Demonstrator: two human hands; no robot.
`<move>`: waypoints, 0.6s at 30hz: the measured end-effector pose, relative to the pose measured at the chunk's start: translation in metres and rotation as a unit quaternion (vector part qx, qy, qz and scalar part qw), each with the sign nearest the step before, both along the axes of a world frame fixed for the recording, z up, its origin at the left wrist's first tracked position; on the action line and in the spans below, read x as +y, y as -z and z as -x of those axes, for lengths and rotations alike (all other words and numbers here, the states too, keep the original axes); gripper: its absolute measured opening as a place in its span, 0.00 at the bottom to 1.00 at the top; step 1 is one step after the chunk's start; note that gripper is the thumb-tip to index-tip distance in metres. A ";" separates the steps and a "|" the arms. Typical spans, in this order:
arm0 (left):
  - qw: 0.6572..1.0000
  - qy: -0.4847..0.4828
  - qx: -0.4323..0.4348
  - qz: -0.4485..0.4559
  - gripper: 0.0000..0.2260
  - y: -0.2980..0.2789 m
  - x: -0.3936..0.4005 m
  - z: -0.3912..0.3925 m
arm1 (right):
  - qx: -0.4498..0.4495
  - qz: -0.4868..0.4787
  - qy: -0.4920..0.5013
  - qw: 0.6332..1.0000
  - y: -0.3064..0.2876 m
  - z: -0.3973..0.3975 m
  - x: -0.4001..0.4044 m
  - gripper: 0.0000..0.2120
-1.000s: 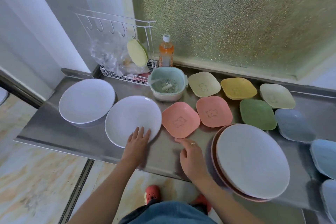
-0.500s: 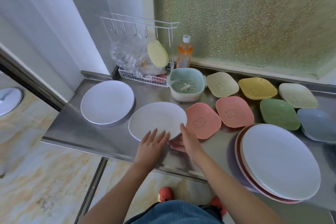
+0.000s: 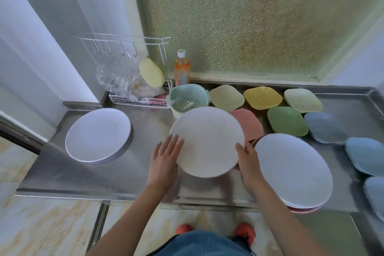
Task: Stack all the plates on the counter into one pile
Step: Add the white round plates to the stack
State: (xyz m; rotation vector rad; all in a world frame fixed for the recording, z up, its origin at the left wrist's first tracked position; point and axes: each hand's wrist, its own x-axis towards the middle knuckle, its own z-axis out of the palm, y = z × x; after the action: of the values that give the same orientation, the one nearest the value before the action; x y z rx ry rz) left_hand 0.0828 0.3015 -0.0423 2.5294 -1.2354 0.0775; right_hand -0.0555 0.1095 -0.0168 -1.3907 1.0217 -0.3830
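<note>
Head view, steel counter (image 3: 133, 174). Both hands hold one round white plate (image 3: 207, 141) clear of the surface, tilted, its far edge covering part of the mint colander bowl (image 3: 188, 100) and most of a pink square dish (image 3: 249, 120). Left hand (image 3: 165, 162) lies flat against the plate's near-left rim, fingers straight and only slightly parted; thumb position hard to read. Right hand (image 3: 247, 162) clasps the right rim, thumb on top, the other fingers hidden beneath the plate. Second white plate (image 3: 97, 134) sits flat, alone, well left. To the right, a pile (image 3: 293, 170): white plate on top, a reddish rim peeking out below at the near edge; count of plates in it cannot be told. Back row of square dishes: cream (image 3: 226, 96), yellow (image 3: 262, 97), pale green (image 3: 303, 100); then green (image 3: 287, 121) and grey-blue (image 3: 325, 127). More blue dishes (image 3: 365, 156) at far right, blurred and cut off by the frame. Wire rack (image 3: 141, 97) at back left holds a clear plastic bag and a pale yellow lid; contents otherwise indistinct. Orange bottle (image 3: 182, 68) stands beside it.
</note>
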 end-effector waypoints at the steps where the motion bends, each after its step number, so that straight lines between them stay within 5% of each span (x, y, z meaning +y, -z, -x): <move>1: 0.998 -0.026 0.054 0.021 0.32 -0.002 -0.009 0.002 | -0.010 0.009 0.010 1.000 -0.003 0.013 -0.009 0.10; 3: 0.970 -0.093 0.215 0.057 0.30 -0.011 -0.035 0.010 | 0.001 0.059 0.030 0.998 -0.009 0.040 -0.027 0.09; 7: 0.832 -0.078 0.530 0.143 0.16 -0.034 -0.099 0.042 | 0.071 0.102 0.109 0.986 -0.005 0.093 -0.061 0.10; 13: 0.883 0.068 0.464 0.035 0.23 -0.045 -0.160 0.091 | 0.194 0.194 0.153 0.949 0.006 0.157 -0.105 0.17; 18: 0.882 0.108 0.457 -0.021 0.29 -0.035 -0.181 0.114 | 0.286 0.219 0.108 0.927 0.009 0.185 -0.125 0.18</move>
State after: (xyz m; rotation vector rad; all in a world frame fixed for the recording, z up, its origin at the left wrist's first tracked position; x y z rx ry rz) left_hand -0.0311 0.1208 -0.0076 1.9694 -1.0599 -1.0702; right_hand -0.2402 -0.0157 -0.0261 -1.8557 1.6503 -0.3903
